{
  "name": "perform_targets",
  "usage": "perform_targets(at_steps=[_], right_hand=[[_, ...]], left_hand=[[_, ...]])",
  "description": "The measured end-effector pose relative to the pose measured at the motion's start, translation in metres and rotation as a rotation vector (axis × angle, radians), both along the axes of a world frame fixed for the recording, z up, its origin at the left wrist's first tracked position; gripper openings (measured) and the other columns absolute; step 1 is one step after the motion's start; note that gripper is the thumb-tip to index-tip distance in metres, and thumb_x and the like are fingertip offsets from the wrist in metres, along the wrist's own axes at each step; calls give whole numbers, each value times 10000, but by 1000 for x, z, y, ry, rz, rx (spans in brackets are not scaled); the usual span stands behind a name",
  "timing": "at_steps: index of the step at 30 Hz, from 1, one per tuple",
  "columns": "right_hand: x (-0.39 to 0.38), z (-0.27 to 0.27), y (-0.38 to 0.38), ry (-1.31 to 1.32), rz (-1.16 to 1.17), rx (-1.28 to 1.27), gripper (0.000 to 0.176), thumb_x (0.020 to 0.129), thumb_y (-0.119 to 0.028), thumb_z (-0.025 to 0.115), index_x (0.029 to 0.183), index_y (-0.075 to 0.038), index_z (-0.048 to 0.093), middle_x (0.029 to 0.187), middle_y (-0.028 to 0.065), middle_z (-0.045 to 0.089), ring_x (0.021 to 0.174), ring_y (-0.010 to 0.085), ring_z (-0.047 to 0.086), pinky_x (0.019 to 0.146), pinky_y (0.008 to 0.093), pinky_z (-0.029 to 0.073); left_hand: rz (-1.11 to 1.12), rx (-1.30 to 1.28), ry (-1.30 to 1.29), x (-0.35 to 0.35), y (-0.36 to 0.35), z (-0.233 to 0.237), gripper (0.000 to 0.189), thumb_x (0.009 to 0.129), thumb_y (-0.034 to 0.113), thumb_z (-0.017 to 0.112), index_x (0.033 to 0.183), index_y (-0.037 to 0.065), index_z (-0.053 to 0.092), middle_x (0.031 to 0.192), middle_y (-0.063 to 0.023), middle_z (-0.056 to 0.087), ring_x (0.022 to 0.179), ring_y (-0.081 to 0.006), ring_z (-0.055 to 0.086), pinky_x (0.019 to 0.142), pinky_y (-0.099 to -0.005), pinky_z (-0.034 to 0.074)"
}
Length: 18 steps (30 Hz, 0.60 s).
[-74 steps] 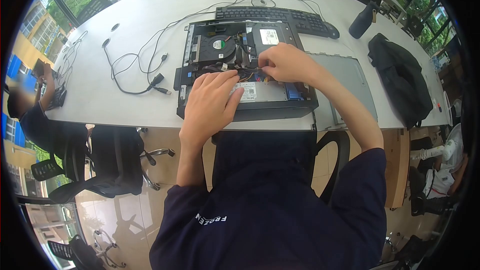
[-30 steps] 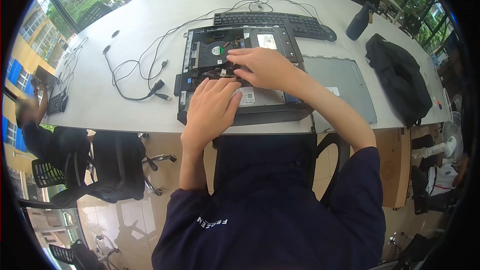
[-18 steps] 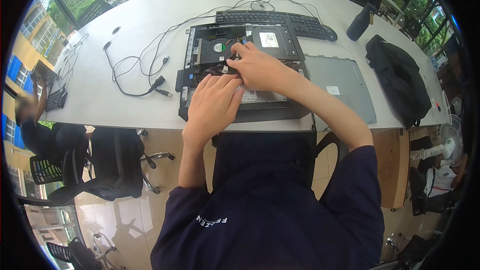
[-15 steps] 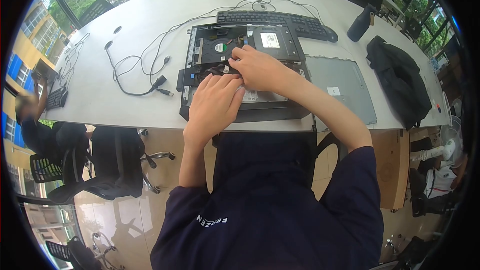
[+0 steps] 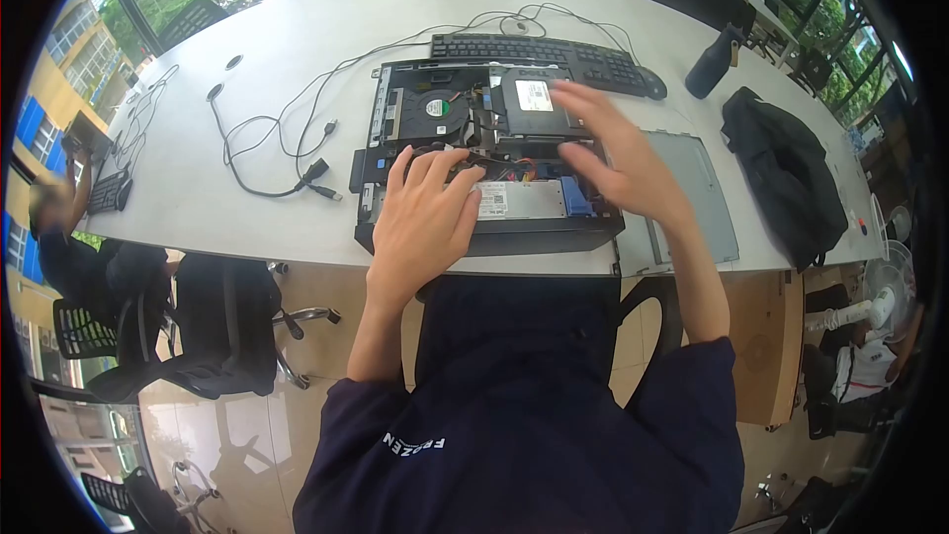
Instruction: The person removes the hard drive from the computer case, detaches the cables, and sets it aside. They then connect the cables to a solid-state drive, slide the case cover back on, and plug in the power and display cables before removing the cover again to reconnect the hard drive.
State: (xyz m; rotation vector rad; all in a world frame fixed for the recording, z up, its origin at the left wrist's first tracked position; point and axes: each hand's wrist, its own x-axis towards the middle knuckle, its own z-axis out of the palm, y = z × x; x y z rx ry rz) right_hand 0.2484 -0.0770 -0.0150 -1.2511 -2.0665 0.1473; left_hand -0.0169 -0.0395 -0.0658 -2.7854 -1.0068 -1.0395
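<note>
Opened computer case (image 5: 539, 235) is lying flat at the near edge of the white table (image 5: 247, 208), with its fan, drive and wiring showing. The left hand (image 5: 420, 222) is resting palm-down on the front left part of it. Its fingers (image 5: 435, 170) are loosely spread, ending just at the dark wire bundle, and are gripping nothing. The right hand (image 5: 623, 163) is hovering over the right edge, motion-blurred, with fingers (image 5: 583, 99) splayed wide and holding nothing. A grey side panel (image 5: 692, 188) is lying just beside the machine on the right, partly under that hand. A keyboard (image 5: 544, 49) is sitting just behind, and loose cables (image 5: 287, 138) are trailing off to the left. A black bag (image 5: 781, 173) and a dark bottle (image 5: 714, 61) are sitting farther right. Another person (image 5: 59, 227) is sitting at the table's left end, and windows are lining the room.
</note>
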Motion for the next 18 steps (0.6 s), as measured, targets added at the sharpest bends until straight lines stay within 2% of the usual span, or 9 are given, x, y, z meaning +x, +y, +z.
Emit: perform_targets(at_steps=[3, 5, 7, 8, 11, 12, 13, 16, 18], right_hand=[[55, -4, -38, 76, -310, 24, 530, 938, -184, 640, 1428, -30, 510, 1492, 178, 488, 1406, 324, 440, 1172, 401, 313], [120, -39, -57, 39, -552, -30, 530, 969, -236, 600, 1441, -19, 496, 1521, 194, 458, 1415, 346, 425, 1183, 421, 294], [174, -79, -80, -150, -786, -137, 561, 976, -285, 588, 1458, -18, 477, 1538, 198, 437, 1426, 363, 407, 1191, 429, 279], [189, -95, -90, -340, -1001, -242, 596, 983, -335, 575, 1474, -18, 459, 1556, 203, 417, 1437, 381, 388, 1199, 437, 263], [199, -130, -109, -241, -1099, -473, 692, 966, -435, 572, 1493, -10, 426, 1581, 209, 379, 1446, 413, 357, 1207, 461, 245], [202, -134, -112, -238, -1108, -472, 692, 966, -435, 572, 1493, -10, 426, 1581, 209, 379, 1446, 413, 357, 1207, 461, 245], [205, -139, -114, -196, -1079, -469, 718, 957, -451, 578, 1500, -12, 413, 1582, 207, 377, 1449, 417, 349, 1205, 475, 251], [207, -139, -115, -110, -1087, -459, 742, 946, -462, 588, 1514, -26, 393, 1589, 200, 366, 1452, 424, 337, 1193, 505, 269], [210, -133, -112, -78, -1125, -441, 742, 945, -458, 590, 1521, -36, 386, 1597, 194, 356, 1452, 427, 334, 1184, 522, 281]], left_hand=[[-67, 84, -160, 2, -7, 8, 254, 874, 37, 618, 1116, 67, 690, 1225, -125, 627, 1167, -292, 570, 1118, -502, 346], [-172, 68, -250, 8, -24, 9, 287, 822, -6, 647, 1088, 89, 698, 1140, -105, 659, 1086, -288, 608, 1025, -462, 425], [-648, -315, -325, 21, -52, 7, 225, 826, 43, 671, 1045, 82, 705, 947, -72, 702, 884, -270, 664, 837, -413, 510], [-655, -485, -208, 31, -70, 1, 245, 842, 85, 678, 1086, 68, 688, 858, -59, 701, 796, -271, 672, 756, -402, 515], [-628, -801, 266, 75, -103, -28, 425, 902, 194, 667, 1280, 20, 578, 717, -52, 702, 686, -281, 696, 648, -408, 526], [-581, -776, 394, 90, -106, -48, 657, 923, 223, 652, 1483, 25, 372, 896, -128, 734, 812, -330, 714, 712, -438, 546], [-586, -772, 400, 102, -105, -64, 657, 923, 223, 652, 1483, 25, 372, 896, -128, 734, 812, -330, 714, 712, -438, 546], [-616, -886, 175, 126, -98, -89, 883, 933, 223, 643, 1599, 48, 89, 1333, -232, 607, 1046, -385, 680, 921, -454, 528], [-607, -926, 143, 135, -104, -90, 890, 933, 219, 643, 1599, 43, 80, 1355, -224, 600, 1076, -376, 673, 955, -444, 515]])
